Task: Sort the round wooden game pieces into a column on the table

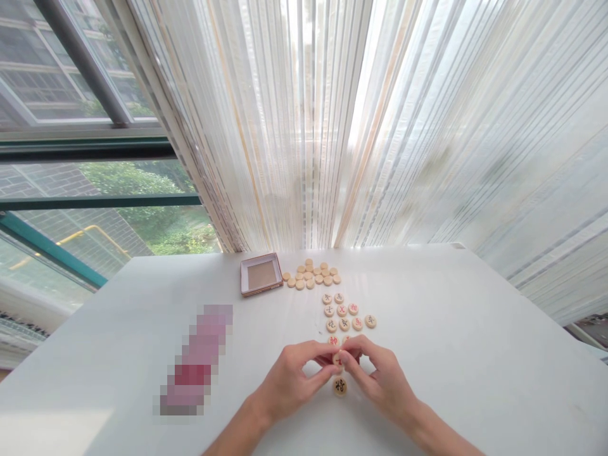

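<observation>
My left hand [297, 373] and my right hand [375, 367] meet over the white table, fingers closed in a pinch. Between their fingertips is a round wooden Chinese chess piece [337, 360] with a red character, partly covered by the fingers. Just in front of it lies a piece with a black character [340, 386], face up. Beyond my fingers, a red-marked piece [333, 341] shows, with another beside it mostly hidden by my right hand. Farther back, short rows of face-up pieces [344, 324] carry red and black characters.
Several blank-side-up pieces [309, 276] lie clustered near the table's [418, 291] far edge. To their left stands an open shallow box [242, 285]. A pixelated pinkish item [199, 361] is on the left. A striped curtain [304, 126] hangs behind the table, beside a window.
</observation>
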A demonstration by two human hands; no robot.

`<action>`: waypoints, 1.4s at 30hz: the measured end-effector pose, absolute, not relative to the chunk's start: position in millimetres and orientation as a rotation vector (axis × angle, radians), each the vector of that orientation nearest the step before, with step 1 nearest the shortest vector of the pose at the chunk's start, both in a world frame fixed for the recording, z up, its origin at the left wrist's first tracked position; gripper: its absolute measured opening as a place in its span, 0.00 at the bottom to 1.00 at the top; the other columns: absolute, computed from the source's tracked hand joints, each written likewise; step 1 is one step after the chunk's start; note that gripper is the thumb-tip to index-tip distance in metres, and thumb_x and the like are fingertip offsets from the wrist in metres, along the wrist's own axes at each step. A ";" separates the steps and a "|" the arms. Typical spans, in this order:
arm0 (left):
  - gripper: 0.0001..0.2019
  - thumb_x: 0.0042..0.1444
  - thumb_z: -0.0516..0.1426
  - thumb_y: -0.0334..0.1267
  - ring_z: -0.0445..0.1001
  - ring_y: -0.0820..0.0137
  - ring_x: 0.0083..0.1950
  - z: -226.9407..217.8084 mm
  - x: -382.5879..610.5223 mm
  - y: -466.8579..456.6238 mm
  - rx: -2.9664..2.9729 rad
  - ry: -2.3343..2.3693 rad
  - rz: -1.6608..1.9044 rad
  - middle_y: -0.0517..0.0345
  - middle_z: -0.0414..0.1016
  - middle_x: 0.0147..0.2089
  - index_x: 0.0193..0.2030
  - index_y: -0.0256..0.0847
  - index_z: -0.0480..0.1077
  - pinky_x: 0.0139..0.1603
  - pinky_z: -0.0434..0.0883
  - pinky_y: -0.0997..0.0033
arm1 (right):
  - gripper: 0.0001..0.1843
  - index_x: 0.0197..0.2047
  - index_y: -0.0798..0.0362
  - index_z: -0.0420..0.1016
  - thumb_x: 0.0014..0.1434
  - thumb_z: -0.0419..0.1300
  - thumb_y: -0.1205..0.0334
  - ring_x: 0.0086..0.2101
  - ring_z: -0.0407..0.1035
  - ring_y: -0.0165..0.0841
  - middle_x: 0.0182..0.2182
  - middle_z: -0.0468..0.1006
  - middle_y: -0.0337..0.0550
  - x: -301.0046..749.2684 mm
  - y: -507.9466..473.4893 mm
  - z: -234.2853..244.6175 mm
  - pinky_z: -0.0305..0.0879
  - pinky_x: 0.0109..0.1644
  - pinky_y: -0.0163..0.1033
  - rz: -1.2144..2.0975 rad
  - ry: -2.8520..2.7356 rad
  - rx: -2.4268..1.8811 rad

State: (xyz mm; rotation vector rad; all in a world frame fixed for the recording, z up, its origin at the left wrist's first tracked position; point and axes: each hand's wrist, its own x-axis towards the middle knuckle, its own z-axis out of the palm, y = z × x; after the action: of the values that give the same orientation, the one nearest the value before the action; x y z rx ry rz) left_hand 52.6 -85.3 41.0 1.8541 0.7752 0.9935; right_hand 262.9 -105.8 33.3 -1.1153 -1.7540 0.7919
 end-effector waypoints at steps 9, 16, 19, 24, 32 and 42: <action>0.15 0.65 0.64 0.33 0.86 0.64 0.45 40.7 51.8 -84.1 1.771 0.805 1.009 0.54 0.87 0.49 0.57 0.43 0.79 0.51 0.82 0.66 | 0.09 0.49 0.49 0.77 0.72 0.56 0.61 0.33 0.78 0.34 0.35 0.84 0.42 261.8 -105.9 39.9 0.75 0.38 0.36 0.793 -1.767 -1.061; 0.13 0.65 0.65 0.35 0.86 0.65 0.45 43.0 52.0 -82.9 1.723 0.838 0.996 0.54 0.87 0.49 0.56 0.44 0.79 0.50 0.82 0.68 | 0.10 0.53 0.49 0.75 0.69 0.58 0.64 0.36 0.78 0.35 0.39 0.84 0.44 261.6 -105.4 33.7 0.77 0.42 0.39 0.766 -1.795 -1.027; 0.14 0.67 0.63 0.37 0.86 0.64 0.44 44.7 51.0 -82.7 1.682 0.829 0.961 0.52 0.86 0.49 0.57 0.42 0.79 0.50 0.82 0.66 | 0.11 0.53 0.48 0.74 0.69 0.58 0.65 0.36 0.77 0.35 0.40 0.83 0.43 261.6 -104.5 30.9 0.76 0.42 0.40 0.771 -1.804 -1.026; 0.13 0.69 0.61 0.40 0.86 0.61 0.45 45.9 50.5 -80.5 1.562 0.821 0.910 0.48 0.86 0.50 0.56 0.40 0.79 0.51 0.82 0.62 | 0.12 0.54 0.47 0.74 0.70 0.57 0.66 0.36 0.76 0.35 0.39 0.82 0.43 262.2 -104.6 29.3 0.76 0.42 0.40 0.784 -1.814 -1.011; 0.11 0.63 0.66 0.42 0.84 0.61 0.45 37.9 54.9 -78.8 1.396 0.885 0.892 0.50 0.85 0.46 0.49 0.39 0.79 0.47 0.80 0.66 | 0.12 0.55 0.47 0.74 0.72 0.56 0.66 0.37 0.76 0.35 0.40 0.82 0.44 261.0 -106.3 29.7 0.75 0.41 0.39 0.791 -1.814 -0.981; 0.14 0.58 0.70 0.46 0.85 0.63 0.36 33.7 61.2 -79.8 1.243 0.926 0.945 0.51 0.86 0.35 0.39 0.37 0.76 0.38 0.79 0.68 | 0.11 0.53 0.45 0.74 0.72 0.57 0.67 0.36 0.75 0.36 0.39 0.82 0.42 259.3 -106.0 30.0 0.74 0.41 0.41 0.732 -1.884 -0.958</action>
State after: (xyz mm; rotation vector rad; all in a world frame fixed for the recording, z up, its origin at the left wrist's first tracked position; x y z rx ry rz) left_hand 61.2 -79.8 33.7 1.2430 0.9262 0.9452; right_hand 259.3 -106.0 30.0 -0.9576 -1.8842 0.7322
